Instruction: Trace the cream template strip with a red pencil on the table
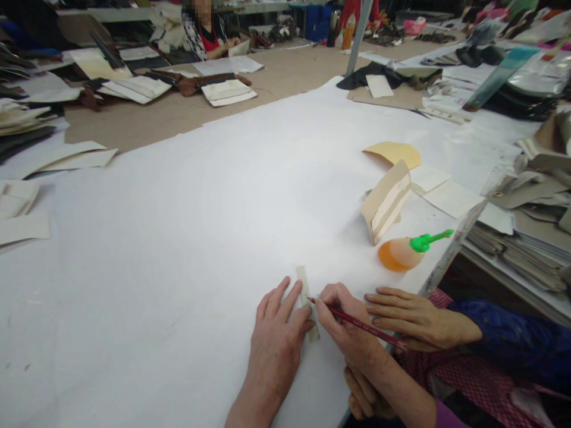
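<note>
The left hand [275,342] covers part of the pale strip [301,278]; a co-worker's lower hand [364,389] is half hidden behind the right forearm [388,371]. The strip lies near six o'clock on the white-covered desk [169,238]; the cluttered workroom holds a person [207,35], cut off at eleven. The left hand rests with fingers spread; the right hand [341,312] grips one dark-red pencil [359,323]. From the strip, one bottle [401,254] is at two o'clock.
</note>
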A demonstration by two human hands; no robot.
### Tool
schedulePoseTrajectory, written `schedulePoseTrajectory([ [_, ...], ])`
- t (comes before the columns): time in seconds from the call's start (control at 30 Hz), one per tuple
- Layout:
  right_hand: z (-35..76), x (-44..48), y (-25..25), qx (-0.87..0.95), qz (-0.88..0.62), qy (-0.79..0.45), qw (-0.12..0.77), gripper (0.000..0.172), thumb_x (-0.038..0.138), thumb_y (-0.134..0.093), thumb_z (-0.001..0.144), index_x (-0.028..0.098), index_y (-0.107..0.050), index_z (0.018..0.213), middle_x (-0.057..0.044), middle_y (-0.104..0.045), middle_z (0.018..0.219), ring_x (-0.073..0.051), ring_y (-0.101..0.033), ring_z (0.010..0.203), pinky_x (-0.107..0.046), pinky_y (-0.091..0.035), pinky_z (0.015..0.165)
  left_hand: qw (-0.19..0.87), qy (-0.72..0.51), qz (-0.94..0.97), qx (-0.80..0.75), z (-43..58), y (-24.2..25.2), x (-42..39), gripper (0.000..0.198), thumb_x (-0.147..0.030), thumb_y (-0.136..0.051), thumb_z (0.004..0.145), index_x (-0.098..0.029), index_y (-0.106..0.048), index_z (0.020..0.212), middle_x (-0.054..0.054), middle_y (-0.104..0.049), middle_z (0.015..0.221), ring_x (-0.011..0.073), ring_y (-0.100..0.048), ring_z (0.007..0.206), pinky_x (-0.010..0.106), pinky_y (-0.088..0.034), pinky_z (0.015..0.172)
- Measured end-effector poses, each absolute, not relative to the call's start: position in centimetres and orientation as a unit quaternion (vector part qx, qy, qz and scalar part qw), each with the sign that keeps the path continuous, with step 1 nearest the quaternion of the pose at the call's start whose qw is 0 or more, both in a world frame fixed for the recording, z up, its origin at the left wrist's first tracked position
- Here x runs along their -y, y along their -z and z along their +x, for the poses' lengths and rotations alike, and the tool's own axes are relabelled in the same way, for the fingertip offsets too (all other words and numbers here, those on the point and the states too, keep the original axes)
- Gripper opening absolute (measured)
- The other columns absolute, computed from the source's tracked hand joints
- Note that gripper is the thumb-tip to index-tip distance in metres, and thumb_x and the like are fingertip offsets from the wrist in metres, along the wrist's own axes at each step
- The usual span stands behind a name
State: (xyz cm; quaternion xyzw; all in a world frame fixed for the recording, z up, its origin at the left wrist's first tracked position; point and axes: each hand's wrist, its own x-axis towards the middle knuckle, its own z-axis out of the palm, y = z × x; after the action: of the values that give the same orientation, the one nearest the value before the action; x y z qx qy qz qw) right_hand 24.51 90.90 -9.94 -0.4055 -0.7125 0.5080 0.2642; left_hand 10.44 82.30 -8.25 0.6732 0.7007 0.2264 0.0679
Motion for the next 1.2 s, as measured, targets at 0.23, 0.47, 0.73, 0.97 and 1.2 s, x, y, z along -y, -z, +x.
schedulePoseTrajectory([
  [0.23, 24.33, -90.95, 9.84, 0.733, -0.410, -0.480, 0.255, 0.018, 0.024, -0.049, 0.090, 0.022, -0.043, 0.073, 0.003, -0.047, 0.067, -0.013, -0.045, 0.060, -0.028, -0.037, 0.058, 0.070, -0.218, 0.678, -0.699, 10.39, 8.18, -82.31, 0.018, -0.014, -0.061, 0.089, -0.023, -0.063, 0.104, 0.008, -0.058, 0.138, 0.0374, -0.046, 0.133, 0.064, -0.050, 0.096],
  [0.47, 24.45, -90.89, 9.82, 0.719, -0.417, -0.490, 0.263, 0.019, 0.025, -0.049, 0.091, 0.022, -0.041, 0.074, 0.005, -0.046, 0.066, -0.012, -0.043, 0.058, -0.028, -0.036, 0.057, 0.075, -0.219, 0.672, -0.703, 10.43, 8.26, -82.23, 0.017, -0.015, -0.060, 0.090, -0.024, -0.062, 0.104, 0.008, -0.057, 0.139, 0.0368, -0.045, 0.135, 0.064, -0.049, 0.097],
  [0.73, 24.59, -90.96, 10.14, 0.673, -0.405, -0.542, 0.299, 0.021, 0.026, -0.050, 0.092, 0.023, -0.040, 0.073, 0.004, -0.046, 0.067, -0.012, -0.044, 0.061, -0.029, -0.039, 0.062, 0.076, -0.223, 0.673, -0.701, 10.48, 8.33, -82.23, 0.014, -0.014, -0.059, 0.090, -0.023, -0.063, 0.101, 0.009, -0.057, 0.139, 0.0379, -0.045, 0.134, 0.065, -0.049, 0.096],
  [0.97, 24.30, -90.83, 9.94, 0.681, -0.437, -0.523, 0.269, 0.019, 0.030, -0.053, 0.091, 0.022, -0.045, 0.075, 0.004, -0.050, 0.067, -0.012, -0.046, 0.061, -0.028, -0.039, 0.060, 0.079, -0.215, 0.673, -0.704, 10.42, 8.13, -82.22, 0.015, -0.014, -0.060, 0.089, -0.023, -0.063, 0.101, 0.007, -0.057, 0.140, 0.0371, -0.045, 0.134, 0.063, -0.050, 0.097],
  [1.2, 24.18, -90.88, 10.10, 0.708, -0.425, -0.500, 0.260, 0.018, 0.030, -0.051, 0.091, 0.022, -0.046, 0.075, 0.003, -0.051, 0.068, -0.012, -0.048, 0.059, -0.027, -0.040, 0.058, 0.072, -0.207, 0.678, -0.702, 10.31, 7.96, -82.28, 0.018, -0.014, -0.060, 0.089, -0.023, -0.063, 0.105, 0.008, -0.056, 0.140, 0.0366, -0.045, 0.134, 0.062, -0.051, 0.097],
])
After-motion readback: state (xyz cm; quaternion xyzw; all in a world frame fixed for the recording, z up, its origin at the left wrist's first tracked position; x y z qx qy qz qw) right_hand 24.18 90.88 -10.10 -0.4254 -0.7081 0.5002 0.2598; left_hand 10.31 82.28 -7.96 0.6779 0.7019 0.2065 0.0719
